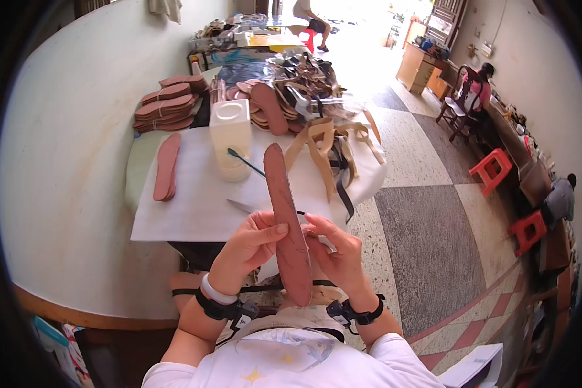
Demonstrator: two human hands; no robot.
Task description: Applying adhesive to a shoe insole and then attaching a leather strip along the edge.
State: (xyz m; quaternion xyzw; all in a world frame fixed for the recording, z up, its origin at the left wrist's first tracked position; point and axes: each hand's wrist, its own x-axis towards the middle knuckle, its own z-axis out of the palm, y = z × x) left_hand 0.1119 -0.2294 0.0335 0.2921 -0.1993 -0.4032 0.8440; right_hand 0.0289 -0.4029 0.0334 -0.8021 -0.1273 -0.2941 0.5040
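Closest to the lens, two wrists with black straps rise from the lower edge, and I watch them as they work above the person's lap. Between them stands a long reddish-brown shoe insole, held nearly upright with its rounded toe pointing away toward the table. My view shows the left hand wrapped around the insole's left edge, thumb laid across its face, fingers curled behind. Opposite it, the right hand pinches the right edge, fingertips closed on the insole; something thin may sit under those fingers, but I cannot tell what.

Beyond the hands lies a low table covered with a white sheet. On it stands a cream plastic jug with a green-handled brush leaning beside it. Another insole lies flat to the left. Further back sit stacks of insoles, and to the right a heap of tan straps.

To handle this well, I judge both hands should keep to the edges and leave the face bare, with the insole steady over the lap and clear of the jug.
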